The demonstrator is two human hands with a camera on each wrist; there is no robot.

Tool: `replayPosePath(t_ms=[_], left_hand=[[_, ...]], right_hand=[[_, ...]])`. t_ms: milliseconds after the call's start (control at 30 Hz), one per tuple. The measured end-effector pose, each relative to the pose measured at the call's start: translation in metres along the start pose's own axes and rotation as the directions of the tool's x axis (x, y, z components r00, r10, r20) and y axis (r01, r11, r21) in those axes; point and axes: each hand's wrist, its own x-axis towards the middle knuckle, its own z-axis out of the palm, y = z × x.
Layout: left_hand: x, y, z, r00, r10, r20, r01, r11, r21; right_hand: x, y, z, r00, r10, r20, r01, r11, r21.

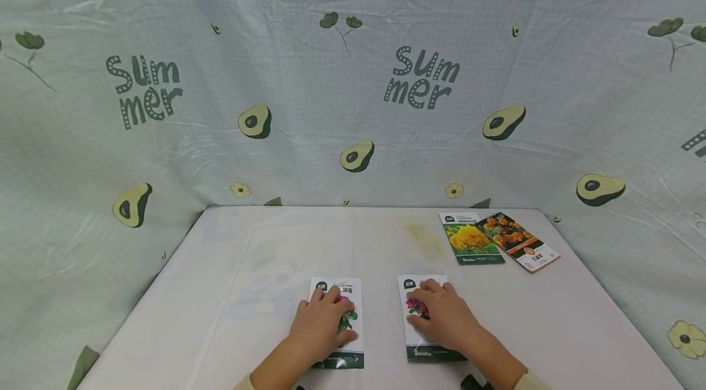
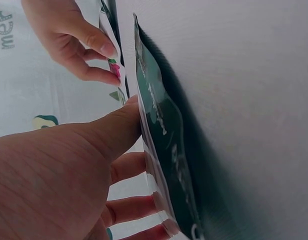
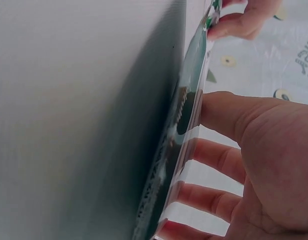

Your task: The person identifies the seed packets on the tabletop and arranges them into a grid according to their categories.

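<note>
Two seed packets with pink flowers and dark green bottom bands lie side by side on the white table. My left hand (image 1: 320,327) rests on the left seed packet (image 1: 349,360), its thumb and fingertips touching the printed face. On the right seed packet (image 1: 427,353), my right hand (image 1: 445,316) lies with spread fingers, covering much of the flower picture. In the left wrist view, the thumb and fingers meet the face of the packet (image 2: 161,120), whose lower edge lifts slightly. The right wrist view shows fingertips against the other packet (image 3: 169,165) in the same way.
Farther back on the right of the table (image 1: 248,316) lie a yellow-flower seed packet (image 1: 472,240) and an orange-flower seed packet (image 1: 518,241), their edges overlapping. A pale curtain (image 1: 309,83) with avocado prints surrounds the table's back and sides.
</note>
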Motion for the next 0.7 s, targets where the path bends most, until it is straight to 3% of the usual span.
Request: replayPosePath(t_ms=[700], left_hand=[[0.0,0.001,0.001,1.0,-0.014,-0.001,0.014,1.0,-0.002]], right_hand=[[0.004,-0.01,0.011,1.0,-0.022,-0.004,0.022,1.0,0.0]])
